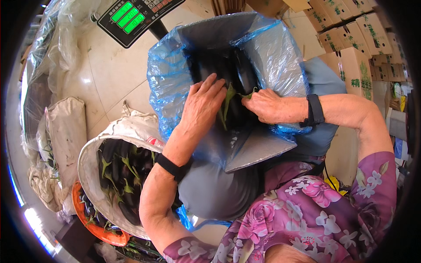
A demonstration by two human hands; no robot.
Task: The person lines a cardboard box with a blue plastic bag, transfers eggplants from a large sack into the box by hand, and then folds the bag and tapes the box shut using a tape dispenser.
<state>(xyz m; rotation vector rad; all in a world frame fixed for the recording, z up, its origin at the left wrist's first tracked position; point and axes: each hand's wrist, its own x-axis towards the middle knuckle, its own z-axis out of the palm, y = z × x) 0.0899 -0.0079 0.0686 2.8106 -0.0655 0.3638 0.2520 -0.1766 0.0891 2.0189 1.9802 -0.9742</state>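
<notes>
Dark eggplants (213,64) lie inside a box (217,31) lined with a blue plastic bag (171,72). My left hand (205,102) rests on the eggplants with fingers extended, beside a green calyx and stem (229,98). At the box's right side, the fingers of my right hand (264,105) are closed around the green stem end (251,94) of another eggplant (245,70). The palm of my left hand and part of the stem in my right hand are hidden. A grey flap (263,151) of the box leans toward me.
A white bucket-like container (87,157) of eggplants stands at lower left, beside an orange-rimmed basket (77,197) of more. A digital scale display (131,19) rises beyond the box. Cardboard cartons (353,70) are stacked at right; clear plastic sheeting (64,42) hangs at upper left.
</notes>
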